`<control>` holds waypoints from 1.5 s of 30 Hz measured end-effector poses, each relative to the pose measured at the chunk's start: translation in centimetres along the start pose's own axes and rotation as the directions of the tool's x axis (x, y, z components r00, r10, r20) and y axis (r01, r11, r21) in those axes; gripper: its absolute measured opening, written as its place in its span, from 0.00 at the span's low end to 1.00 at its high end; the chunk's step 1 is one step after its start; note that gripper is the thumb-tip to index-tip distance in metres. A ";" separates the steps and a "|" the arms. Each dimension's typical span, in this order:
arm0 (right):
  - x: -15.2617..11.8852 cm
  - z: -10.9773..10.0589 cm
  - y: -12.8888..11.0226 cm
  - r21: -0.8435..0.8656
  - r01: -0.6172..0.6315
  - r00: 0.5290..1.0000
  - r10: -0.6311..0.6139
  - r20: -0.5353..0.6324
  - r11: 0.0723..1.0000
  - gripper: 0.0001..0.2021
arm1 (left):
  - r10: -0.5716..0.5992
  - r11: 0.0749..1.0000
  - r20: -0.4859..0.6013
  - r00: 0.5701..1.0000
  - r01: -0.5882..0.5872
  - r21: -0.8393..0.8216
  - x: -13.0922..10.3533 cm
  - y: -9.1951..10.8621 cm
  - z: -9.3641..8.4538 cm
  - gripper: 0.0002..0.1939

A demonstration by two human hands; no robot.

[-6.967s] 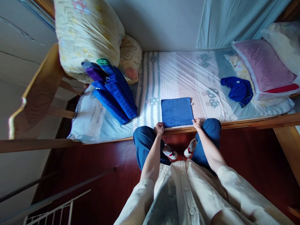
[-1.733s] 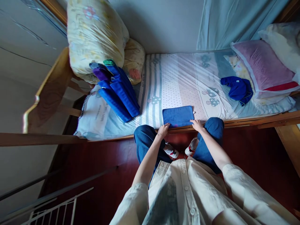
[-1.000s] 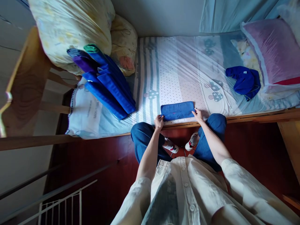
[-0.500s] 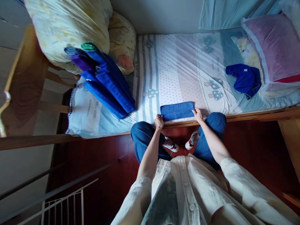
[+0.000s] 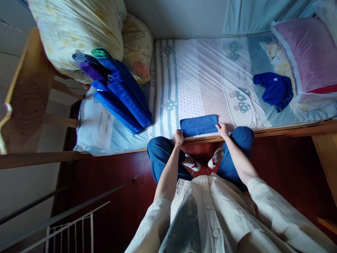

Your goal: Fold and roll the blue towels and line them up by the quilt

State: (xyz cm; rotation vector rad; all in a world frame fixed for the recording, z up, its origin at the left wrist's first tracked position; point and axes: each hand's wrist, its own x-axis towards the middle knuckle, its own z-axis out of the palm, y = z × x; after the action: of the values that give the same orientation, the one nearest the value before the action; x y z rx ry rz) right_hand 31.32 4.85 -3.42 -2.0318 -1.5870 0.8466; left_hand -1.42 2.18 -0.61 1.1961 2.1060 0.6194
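A blue cloth (image 5: 199, 125), folded into a flat strip, lies on the bed's front edge between my hands. My left hand (image 5: 178, 137) pinches its lower left corner. At the right end, my right hand (image 5: 222, 129) grips the cloth's edge between thumb and fingers. To the left, several folded or rolled cloths (image 5: 126, 98) in blue, purple and green rest in a stack on the bed. A crumpled dark blue cloth (image 5: 276, 90) sits on the sheet at the right.
The bed's patterned sheet (image 5: 200, 77) stretches beyond my hands. Large yellowish bundles (image 5: 79, 31) stand at the upper left, and a pink pillow (image 5: 308, 52) lies at the far right. A wooden bed rail (image 5: 295, 130) runs along the front, with a white metal rack (image 5: 92, 232) lower left.
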 end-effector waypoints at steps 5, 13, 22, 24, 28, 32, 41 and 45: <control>-0.1 0.0 -0.1 -0.001 -0.014 1.000 0.014 -0.003 1.000 0.13 | -0.021 1.000 0.009 1.000 0.021 0.021 -0.2 0.0 0.0 0.07; -0.6 -0.8 -1.0 0.010 -0.023 1.000 0.023 -0.009 1.000 0.12 | 0.065 0.995 0.003 0.998 -0.065 0.072 -0.4 -0.2 0.0 0.10; -3.3 -2.3 -3.7 -0.208 0.441 0.896 -0.439 0.062 0.873 0.22 | 0.538 0.755 0.233 0.810 -0.586 0.292 -2.0 0.3 -0.3 0.25; -3.6 -2.1 -3.9 -0.255 0.498 0.867 -0.472 0.160 0.829 0.23 | 0.561 0.685 0.326 0.760 -0.648 0.333 -2.4 0.3 0.1 0.28; -3.6 -1.5 -3.6 -0.351 0.535 0.844 -0.460 0.276 0.769 0.25 | 0.531 0.622 0.417 0.738 -0.673 0.400 -2.5 -0.1 0.8 0.32; -2.9 -1.0 -3.5 -0.440 0.551 0.834 -0.442 0.331 0.709 0.28 | 0.532 0.586 0.436 0.726 -0.687 0.429 -1.7 -0.4 1.1 0.33; -3.3 -1.1 -3.4 -0.536 0.553 0.833 -0.409 0.373 0.638 0.29 | 0.528 0.572 0.456 0.717 -0.697 0.432 -1.0 -1.6 0.6 0.32; -4.5 -1.4 -3.4 -0.538 0.565 0.825 -0.407 0.392 0.626 0.28 | 0.536 0.571 0.462 0.707 -0.707 0.419 -1.9 -2.7 0.4 0.31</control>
State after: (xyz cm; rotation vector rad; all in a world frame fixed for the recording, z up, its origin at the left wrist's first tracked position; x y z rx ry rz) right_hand 29.16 1.44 0.76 -1.7237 -2.6998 0.3483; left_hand -1.93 -0.79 -2.16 2.2951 1.5968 0.0410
